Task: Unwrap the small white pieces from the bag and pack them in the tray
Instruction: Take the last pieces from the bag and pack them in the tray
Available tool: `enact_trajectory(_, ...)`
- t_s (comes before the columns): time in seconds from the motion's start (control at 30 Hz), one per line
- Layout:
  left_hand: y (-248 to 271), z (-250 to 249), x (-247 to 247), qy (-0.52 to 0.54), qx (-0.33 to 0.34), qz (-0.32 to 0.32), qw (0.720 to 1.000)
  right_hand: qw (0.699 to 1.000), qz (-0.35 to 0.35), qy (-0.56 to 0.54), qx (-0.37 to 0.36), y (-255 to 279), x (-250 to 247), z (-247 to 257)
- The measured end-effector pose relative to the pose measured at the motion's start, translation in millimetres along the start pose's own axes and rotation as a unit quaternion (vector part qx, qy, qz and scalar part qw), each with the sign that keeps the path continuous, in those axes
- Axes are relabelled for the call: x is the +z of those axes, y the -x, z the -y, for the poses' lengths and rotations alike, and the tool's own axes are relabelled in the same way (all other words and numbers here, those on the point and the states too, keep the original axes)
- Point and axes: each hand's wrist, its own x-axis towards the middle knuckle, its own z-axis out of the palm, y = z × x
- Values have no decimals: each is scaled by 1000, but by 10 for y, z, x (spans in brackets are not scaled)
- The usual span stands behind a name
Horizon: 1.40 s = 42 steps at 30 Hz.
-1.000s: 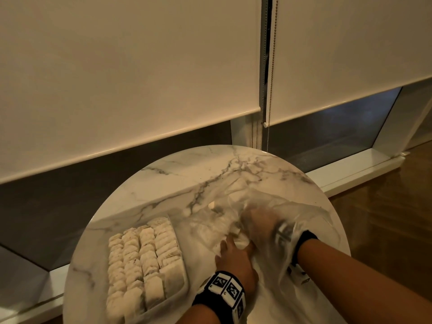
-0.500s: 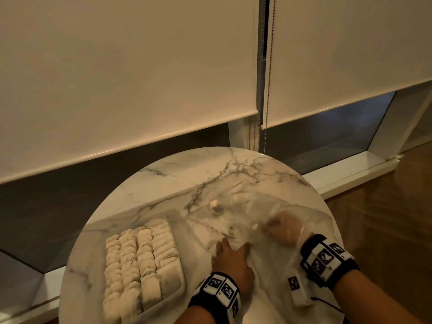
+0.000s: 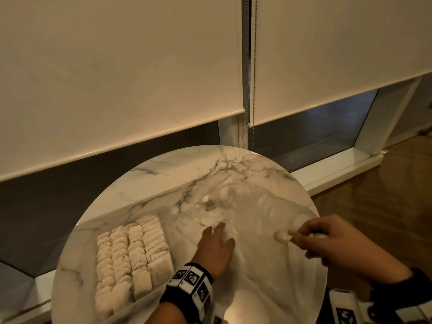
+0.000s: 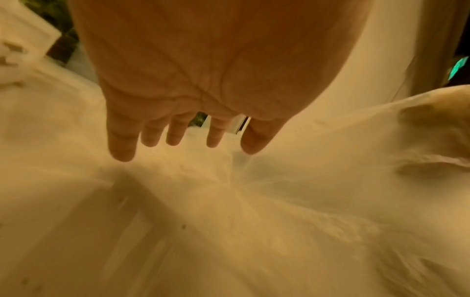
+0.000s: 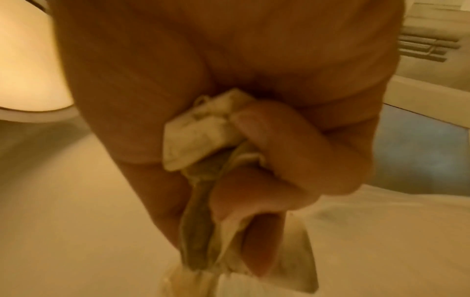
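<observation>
I have one wrapped piece [image 5: 201,132] pinched in my right hand [image 3: 332,242] above the table's right edge; it looks light and soft, best held by its wrapper. My left hand [image 3: 216,250] presses flat on the bag [image 3: 268,265]; the tray [image 3: 171,258] sits near the left edge.

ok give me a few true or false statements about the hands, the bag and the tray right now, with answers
1. The right hand grips small white pieces in curled fingers. True.
2. The left hand is clenched in a fist above the tray. False: its fingers are straight and spread, resting on the clear plastic bag, to the right of the tray.
3. The tray holds rows of white pieces. True.
4. The tray sits to the right of the bag. False: it lies to the left of it on the round marble table.
5. The right hand is inside the bag. False: it is held up over the table's right edge, out of the bag.
</observation>
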Motion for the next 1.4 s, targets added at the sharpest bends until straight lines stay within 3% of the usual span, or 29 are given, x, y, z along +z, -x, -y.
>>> enact_trajectory(0.07, 203, -79, -103, 77, 41, -81, 993, 999, 3, 9, -30, 104, -29, 143)
enact_trajectory(0.13, 459, -215, -209, 224, 52, -121, 966, 998, 10, 26, -64, 161, 6, 290)
enact_trajectory(0.23, 743, -357, -294, 453, -1, -70, 889, 992, 14, 62, -111, 177, 132, 514)
enact_trajectory(0.3, 832, -368, -326, 547, -33, -20, 836, 984, 1, 110, -140, 127, 277, 624)
enact_trajectory(0.37, 896, -371, -355, 591, -29, 1, 806, 970, -21, 176, -167, 14, 458, 682)
enact_trajectory(0.43, 934, -372, -337, 575, -7, -1, 818, 958, -31, 228, -172, -109, 627, 696)
enact_trajectory(0.57, 932, -316, -246, 475, 53, -50, 877, 956, -6, 249, -159, -250, 805, 608)
enact_trajectory(0.7, 811, -191, -188, 414, 31, -132, 900, 966, 41, 232, -109, -169, 642, 541)
enact_trajectory(0.83, 583, -109, -165, 394, 5, -155, 906, 982, 101, 119, -101, -68, 376, 570)
enact_trajectory(0.9, 453, -58, -96, 328, 26, -172, 929, 988, 113, 37, -101, -50, 301, 601)
enact_trajectory(0.93, 404, -39, -58, 269, 48, -151, 950, 988, 113, 2, -102, -46, 286, 618)
enact_trajectory(1.0, 366, -43, 23, 161, 68, -25, 984, 987, 110, -51, -109, -53, 303, 642)
enact_trajectory(1.07, 391, -90, 32, 145, 39, 132, 980, 984, 105, -78, -120, -73, 349, 646)
enact_trajectory(1.13, 439, -112, -49, 244, 31, 172, 954, 983, 103, -78, -127, -92, 397, 639)
enact_trajectory(1.2, 534, -126, -192, 433, 12, 91, 897, 984, 105, -69, -129, -113, 440, 635)
enact_trajectory(1.3, 651, -111, -343, 678, -26, 52, 733, 981, 135, -33, -134, -162, 591, 672)
enact_trajectory(1.33, 701, -140, -381, 704, -35, 57, 707, 978, 152, -3, -139, -182, 681, 705)
enact_trajectory(1.4, 784, -199, -397, 721, -53, 78, 687, 968, 180, 77, -159, -231, 894, 772)
